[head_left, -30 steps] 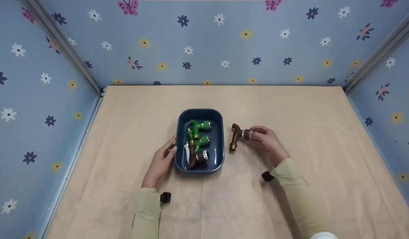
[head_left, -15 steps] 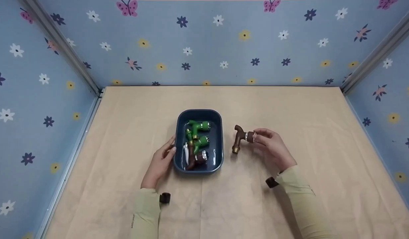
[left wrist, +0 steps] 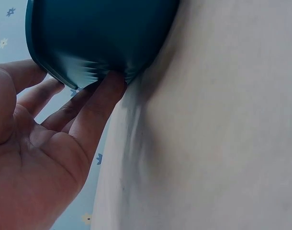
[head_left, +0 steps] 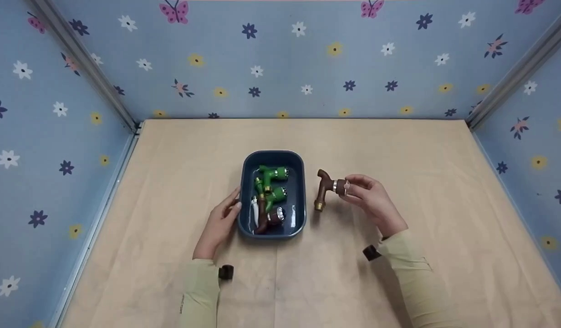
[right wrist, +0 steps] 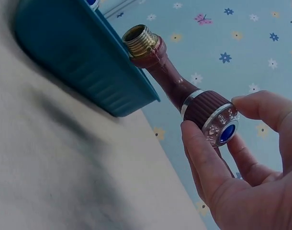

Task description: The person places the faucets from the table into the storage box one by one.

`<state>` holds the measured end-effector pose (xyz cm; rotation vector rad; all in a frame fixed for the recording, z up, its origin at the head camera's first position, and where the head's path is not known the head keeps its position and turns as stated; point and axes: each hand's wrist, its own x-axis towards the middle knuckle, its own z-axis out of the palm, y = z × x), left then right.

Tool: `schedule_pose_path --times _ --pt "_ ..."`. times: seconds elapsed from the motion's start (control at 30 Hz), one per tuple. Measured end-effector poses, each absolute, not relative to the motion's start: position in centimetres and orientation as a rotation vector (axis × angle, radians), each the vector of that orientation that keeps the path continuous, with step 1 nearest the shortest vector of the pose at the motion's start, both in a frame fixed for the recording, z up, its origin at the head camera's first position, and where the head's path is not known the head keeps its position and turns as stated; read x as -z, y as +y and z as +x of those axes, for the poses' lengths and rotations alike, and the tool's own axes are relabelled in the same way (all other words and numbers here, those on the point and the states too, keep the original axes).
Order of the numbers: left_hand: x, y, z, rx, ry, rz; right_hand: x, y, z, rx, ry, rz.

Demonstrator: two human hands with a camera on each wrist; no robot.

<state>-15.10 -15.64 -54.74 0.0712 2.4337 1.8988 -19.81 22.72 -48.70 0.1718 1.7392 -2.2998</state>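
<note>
My right hand [head_left: 374, 200] pinches a brown water tap [right wrist: 172, 79] by its ribbed knob, between thumb and fingers. The tap is raised above the cloth, right of a dark blue tub [head_left: 301, 196], and its brass threaded end shows in the right wrist view. My left hand [head_left: 221, 223] rests its extended fingers against the tub's left outer wall, seen closely in the left wrist view. Inside the tub lie two green taps [head_left: 278, 173], another brown tap [head_left: 262, 218] and a slim white piece [head_left: 255, 212] whose kind is unclear.
A beige cloth [head_left: 194, 150] covers the table. Blue flowered panels [head_left: 280, 54] rise at the back and both sides, joined by grey metal posts [head_left: 517, 73]. Each wrist carries a small black device [head_left: 371, 253].
My right hand has shifted with the brown tap, first slightly right and towards me, then a little back to the left. The left hand and the tub stay practically in place.
</note>
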Motion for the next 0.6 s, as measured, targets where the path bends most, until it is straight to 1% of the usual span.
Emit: schedule_pose_path --times 0.23,0.6 --pt "54.7 -15.8 -15.1 -1.915 2.441 0.075 48.1 21.5 -19.9 2.304 1.723 0.103" --pt "54.4 -15.9 -15.2 -1.96 2.343 0.047 47.5 19.8 -20.2 2.309 1.682 0.089"
